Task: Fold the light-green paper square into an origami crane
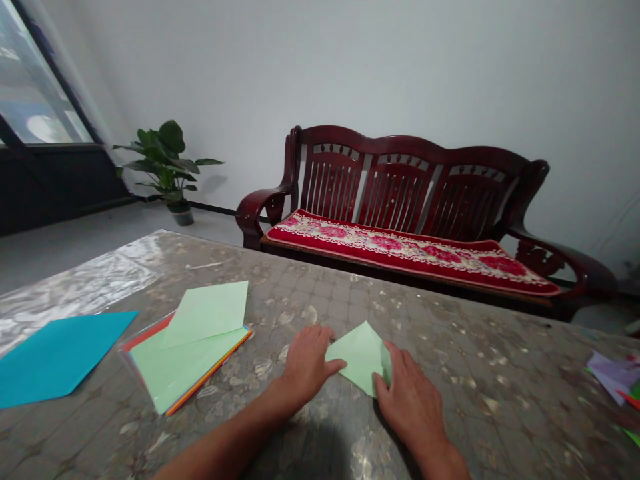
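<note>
Paper sheet [356, 357], pale green and folded, lies at lower centre of the frame, probably light, thin and easily creased, best held by its edges. Left hand [307, 360] pinches its left corner; right hand [413, 393] seems to grip the right edge, its hold partly hidden. Left of centre, a paper stack [167, 373] lies apart from them, hardly in the way; blue paper [65, 357] sits lower left, purple paper [606, 373] lower right.
</note>
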The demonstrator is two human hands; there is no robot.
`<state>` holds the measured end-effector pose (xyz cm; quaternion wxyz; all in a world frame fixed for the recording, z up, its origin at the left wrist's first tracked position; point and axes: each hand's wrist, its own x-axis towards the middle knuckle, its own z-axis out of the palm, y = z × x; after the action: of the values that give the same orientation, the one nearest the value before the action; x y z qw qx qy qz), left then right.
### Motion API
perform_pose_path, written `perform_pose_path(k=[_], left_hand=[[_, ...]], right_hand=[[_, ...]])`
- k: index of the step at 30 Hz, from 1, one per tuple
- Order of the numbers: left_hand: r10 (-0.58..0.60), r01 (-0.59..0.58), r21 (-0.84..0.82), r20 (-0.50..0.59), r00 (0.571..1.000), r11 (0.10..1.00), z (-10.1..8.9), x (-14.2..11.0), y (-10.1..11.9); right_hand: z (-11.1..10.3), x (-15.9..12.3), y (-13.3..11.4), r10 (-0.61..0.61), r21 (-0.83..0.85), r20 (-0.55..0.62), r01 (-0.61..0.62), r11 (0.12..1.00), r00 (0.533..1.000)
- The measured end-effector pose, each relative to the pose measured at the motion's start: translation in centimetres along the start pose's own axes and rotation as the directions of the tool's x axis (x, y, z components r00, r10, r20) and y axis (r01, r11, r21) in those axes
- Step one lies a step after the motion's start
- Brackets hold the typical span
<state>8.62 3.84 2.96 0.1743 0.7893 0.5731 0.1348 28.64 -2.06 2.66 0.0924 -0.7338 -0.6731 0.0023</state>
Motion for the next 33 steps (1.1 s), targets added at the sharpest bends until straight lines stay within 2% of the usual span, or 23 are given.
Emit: perform_pose_path(k=[3, 6, 9, 11, 14, 16, 18, 21, 23, 26, 29, 33], left_hand=[[0.004, -0.004, -0.04, 0.008, 1.0, 0.999, 0.5, 0.4, -0.1], [0.042, -0.043, -0.065, -0.011, 0.999, 0.997, 1.4, 0.8, -0.4], [0.146, -0.147, -0.082, -0.012, 0.989, 0.986, 2.0, 1.2, -0.8], [0.248, -0.247, -0.085, -0.007, 0.969, 0.965, 2.0, 1.4, -1.0], [0.417, -0.414, -0.078, 0.013, 0.909, 0.907, 1.7, 1.8, -0.9], [0.501, -0.499, -0.06, 0.033, 0.865, 0.864, 1.5, 2.1, -0.8], [0.539, -0.538, -0.036, 0.043, 0.841, 0.842, 1.3, 2.4, -0.7], [0.492, -0.492, -0.012, 0.027, 0.87, 0.871, 1.3, 2.2, -0.8], [0.408, -0.408, -0.006, 0.003, 0.913, 0.913, 1.2, 1.8, -1.1], [0.279, -0.279, -0.027, -0.016, 0.96, 0.96, 1.0, 1.0, -1.4], [0.185, -0.186, -0.065, -0.025, 0.982, 0.98, 0.9, 0.6, -1.2], [0.142, -0.143, -0.07, -0.018, 0.99, 0.987, 1.2, 0.6, -0.6]], right_hand=[[-0.1, -0.4, -0.3, -0.015, -0.026, -0.001, 0.015, 1.0, 1.0], [-0.4, -0.3, -0.2, -0.109, -0.069, -0.12, 0.102, 0.992, 0.987], [-0.5, 0.4, 0.2, -0.217, -0.062, -0.239, 0.208, 0.976, 0.947], [-0.4, 1.0, 0.7, -0.238, -0.015, -0.275, 0.244, 0.97, 0.931], [0.3, 2.2, 1.7, -0.141, 0.208, -0.242, 0.193, 0.959, 0.96], [1.0, 3.0, 2.4, 0.026, 0.42, -0.141, 0.036, 0.907, 0.99], [1.7, 3.4, 3.0, 0.073, 0.553, -0.014, -0.053, 0.831, 0.997], [2.2, 3.3, 3.5, 0.068, 0.641, 0.079, -0.103, 0.761, 0.995], [2.2, 2.9, 3.4, 0.043, 0.666, 0.076, -0.083, 0.741, 0.996], [1.8, 2.5, 3.1, 0.002, 0.641, 0.036, -0.024, 0.767, 0.999], [1.4, 2.5, 3.0, -0.006, 0.628, 0.016, -0.005, 0.778, 1.0], [1.1, 2.8, 2.9, -0.022, 0.747, 0.11, -0.069, 0.661, 0.994]])
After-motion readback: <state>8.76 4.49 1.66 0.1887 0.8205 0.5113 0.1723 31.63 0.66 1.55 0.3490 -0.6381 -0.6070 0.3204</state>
